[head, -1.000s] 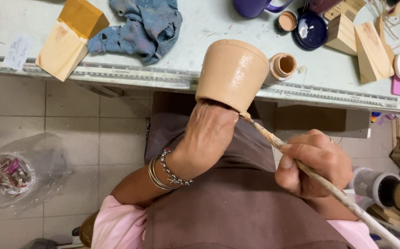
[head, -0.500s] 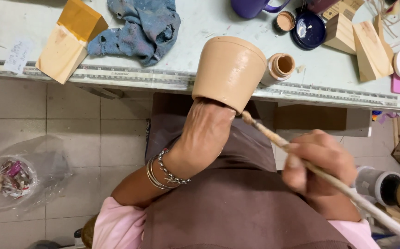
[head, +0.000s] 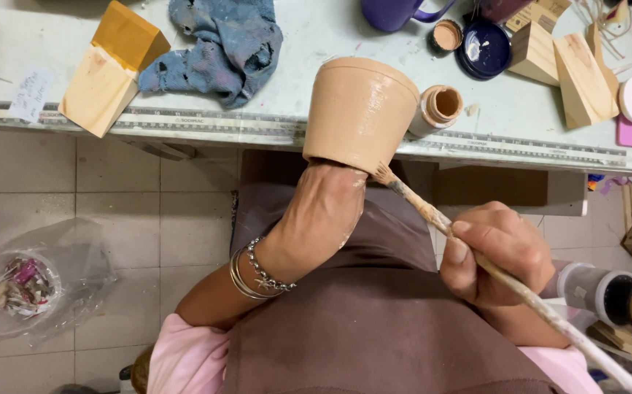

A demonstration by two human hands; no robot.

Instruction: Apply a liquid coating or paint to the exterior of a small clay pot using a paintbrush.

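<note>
Rag [head: 217, 44], blocks [head: 111, 66], jar [head: 438, 108] behind pot [head: 359, 113].

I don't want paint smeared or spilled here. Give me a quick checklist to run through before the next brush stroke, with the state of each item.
1. Clay pot steady: it sits mouth-down over the left hand, which is inside it. Ok.
2. Brush gripped: right hand closed around the handle. Ok.
3. Bristles placed: tip meets the pot's lower rim beside the wrist. Ok.
4. Paint load on bristles: cannot tell.
5. Open paint bottle upright on the table, but close behind the pot. Not ok.
6. Blue rag on the table within reach. Ok.
</note>
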